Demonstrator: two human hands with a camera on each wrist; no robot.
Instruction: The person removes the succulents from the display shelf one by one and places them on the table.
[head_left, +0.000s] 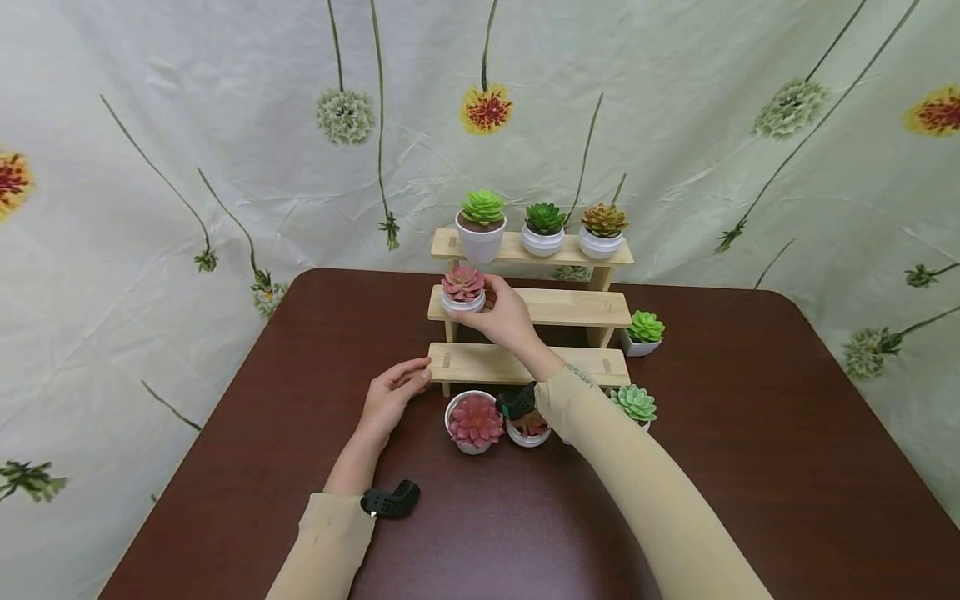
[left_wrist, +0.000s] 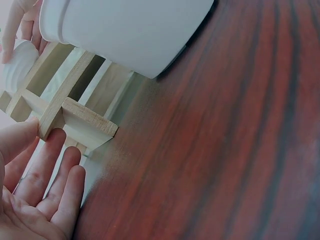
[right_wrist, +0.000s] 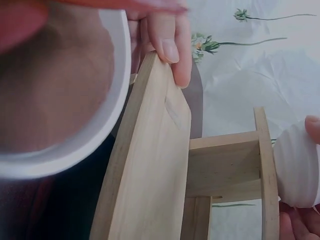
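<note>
My right hand (head_left: 512, 318) grips a small white ribbed pot with a pink succulent (head_left: 462, 285) at the left end of the middle tier of a three-tier wooden display stand (head_left: 573, 307). Whether the pot touches the board cannot be told. In the right wrist view, fingers sit around the ribbed pot (right_wrist: 296, 165). My left hand (head_left: 387, 397) pinches the left end of the lowest board; the left wrist view shows the thumb above and a finger beneath the board (left_wrist: 70, 95). A larger white pot with a red-pink succulent (head_left: 476, 419) stands before the stand.
On the top tier stand a bright green succulent (head_left: 482, 225), a dark green one (head_left: 544, 228) and a brownish-orange one (head_left: 602, 230). Right of the stand is a green succulent (head_left: 643, 332). A reddish one (head_left: 529, 427) and a pale green one (head_left: 634, 404) are partly behind the right arm.
</note>
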